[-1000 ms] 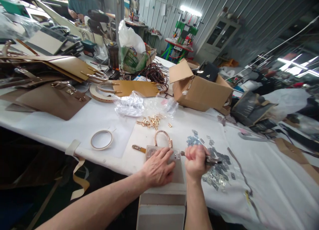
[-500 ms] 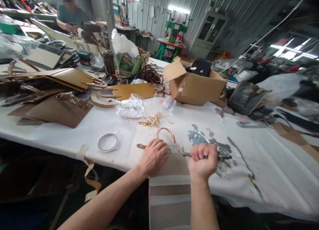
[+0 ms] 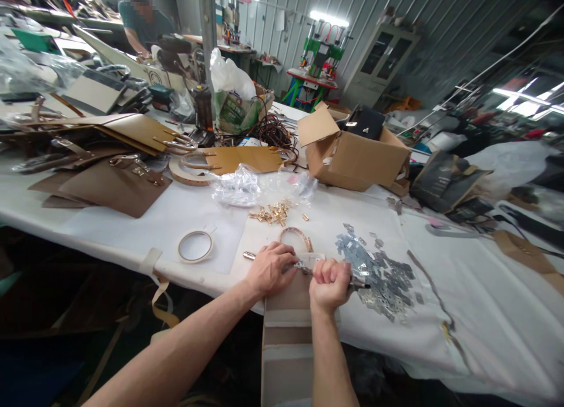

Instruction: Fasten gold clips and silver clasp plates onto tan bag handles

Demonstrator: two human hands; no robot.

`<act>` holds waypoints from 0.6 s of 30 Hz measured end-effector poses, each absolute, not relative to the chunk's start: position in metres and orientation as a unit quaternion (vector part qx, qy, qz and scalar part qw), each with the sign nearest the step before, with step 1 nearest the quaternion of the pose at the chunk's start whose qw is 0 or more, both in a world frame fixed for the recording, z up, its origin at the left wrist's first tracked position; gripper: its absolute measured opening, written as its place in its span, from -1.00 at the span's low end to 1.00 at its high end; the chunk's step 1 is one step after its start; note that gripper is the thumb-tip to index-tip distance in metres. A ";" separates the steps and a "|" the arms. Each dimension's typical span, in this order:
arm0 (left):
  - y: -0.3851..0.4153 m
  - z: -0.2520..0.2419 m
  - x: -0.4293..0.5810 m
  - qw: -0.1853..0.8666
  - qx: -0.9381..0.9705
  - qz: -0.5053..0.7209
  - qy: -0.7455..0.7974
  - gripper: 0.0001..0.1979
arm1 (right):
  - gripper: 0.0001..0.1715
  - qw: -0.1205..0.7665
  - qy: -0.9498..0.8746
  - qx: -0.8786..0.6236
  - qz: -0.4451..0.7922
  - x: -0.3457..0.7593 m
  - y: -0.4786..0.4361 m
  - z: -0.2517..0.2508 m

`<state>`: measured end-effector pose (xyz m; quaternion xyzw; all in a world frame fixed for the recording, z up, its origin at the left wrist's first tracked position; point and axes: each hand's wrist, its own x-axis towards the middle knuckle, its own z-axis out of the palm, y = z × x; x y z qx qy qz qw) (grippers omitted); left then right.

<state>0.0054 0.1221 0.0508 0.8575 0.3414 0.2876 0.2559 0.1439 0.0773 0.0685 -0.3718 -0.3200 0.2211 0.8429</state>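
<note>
At the left of the frame, brown leather pieces [image 3: 117, 192] with metal buckles lie stacked on a white-covered table [image 3: 476, 289]. Above them, in the upper left, a person in a blue-green top [image 3: 147, 22] stands in the background. Left of centre, a roll of tape [image 3: 196, 261] lies flat near the table's front edge. Crumpled clear plastic [image 3: 238, 187] and a small heap of gold-coloured fittings [image 3: 271, 213] sit around the middle.

Just below centre, the left hand [image 3: 274, 270] rests palm down, fingers close together, on a pale beige panel [image 3: 288, 307] that hangs over the edge toward the bottom; whether it grips anything cannot be told. A brown handle loop [image 3: 294, 231] shows beyond its fingers. Beside it, the right hand [image 3: 329, 285] is closed in a fist around a slim metal tool [image 3: 359, 283]. Right of that, flat metal plates [image 3: 383, 278] are scattered, below an open cardboard box [image 3: 356, 160].
</note>
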 end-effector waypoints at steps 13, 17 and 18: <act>0.127 0.052 0.006 0.254 0.864 0.253 0.353 -0.82 | -0.41 0.835 -0.352 -0.372 0.202 0.137 0.084 0.060; 0.127 0.050 0.005 0.261 0.862 0.256 0.351 -0.85 | -0.41 0.812 -0.366 -0.409 0.201 0.132 0.084 0.062; 0.127 0.049 0.004 0.263 0.861 0.259 0.350 -0.85 | -0.42 0.805 -0.370 -0.418 0.200 0.131 0.084 0.062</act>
